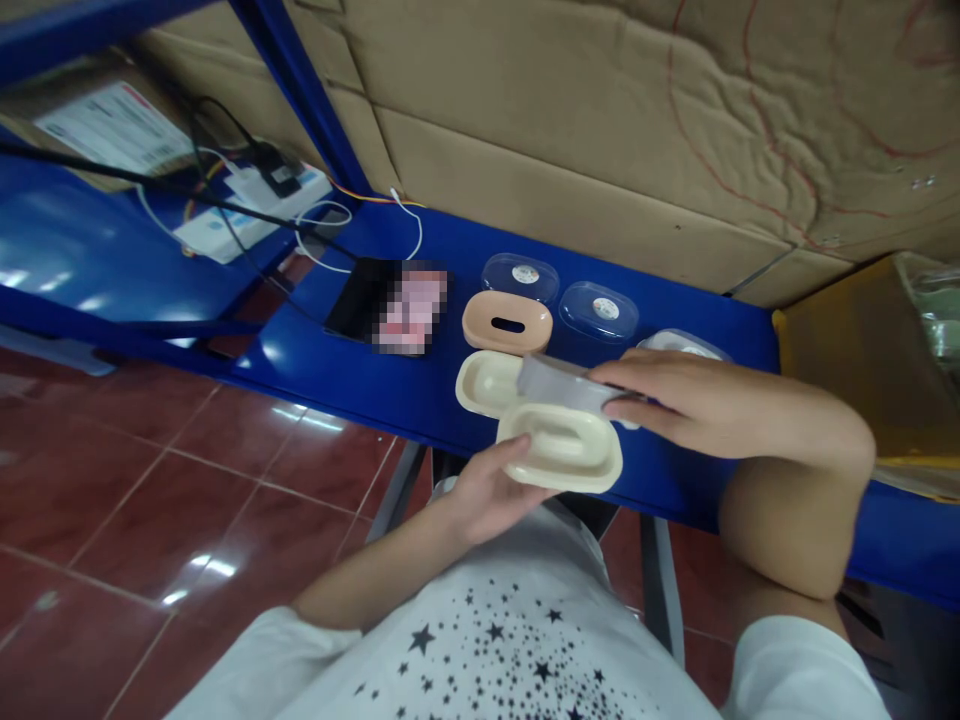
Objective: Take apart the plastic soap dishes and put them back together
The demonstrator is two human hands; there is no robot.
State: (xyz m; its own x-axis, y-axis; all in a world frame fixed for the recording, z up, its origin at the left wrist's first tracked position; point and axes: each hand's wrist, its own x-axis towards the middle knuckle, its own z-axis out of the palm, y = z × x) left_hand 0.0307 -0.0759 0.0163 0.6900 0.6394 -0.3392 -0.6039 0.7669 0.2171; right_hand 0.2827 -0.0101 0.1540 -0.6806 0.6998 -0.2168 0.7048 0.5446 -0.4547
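In the head view, the left hand [491,490] clasps one end of the cream dish [559,450]—thumb over rim, fingers beneath—near the front edge of the blue table [420,400]. Support it level. The right hand [671,390] pinches a grey translucent piece [561,382]; grip one end only. I see no loose contents; behind sit another cream dish [484,383], a slotted peach box [508,341] and clear covers [585,312].

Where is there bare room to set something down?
Best patch: the blue table left of the flat black-and-pink object. Another lies along the near edge, right of the cream oval dish in the left hand, below the right forearm. Crowded: the middle, where a peach oval box, clear oval plastic lids and a second cream dish cluster.
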